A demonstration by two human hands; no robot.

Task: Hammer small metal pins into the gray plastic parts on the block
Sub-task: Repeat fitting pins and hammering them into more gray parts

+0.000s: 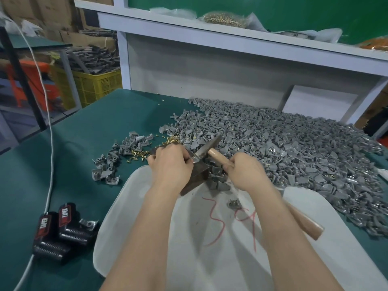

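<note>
Head view: right hand (pixel 245 171) grips the hammer (pixel 206 147) by its wooden handle, metal head slanted over the dark block (pixel 197 177). The left hand (pixel 170 162) lies curled atop the block; whether it pinches anything, I cannot tell. Loose brass pins (pixel 172 140) and gray parts (pixel 283 143) lie behind.

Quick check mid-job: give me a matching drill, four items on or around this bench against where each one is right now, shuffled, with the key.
Things
1. wooden-handled metal hammer
2. small brass pins
3. two black battery packs with red labels
4. yellow plastic mesh crate

Places
A. near left on the green mat, beside the white cable
B. off the mat, beyond its far left corner
C. gripped by the right hand
D. loose on the mat, left of the dark block

Pairs: 1-C, 2-D, 3-A, 4-B
</note>
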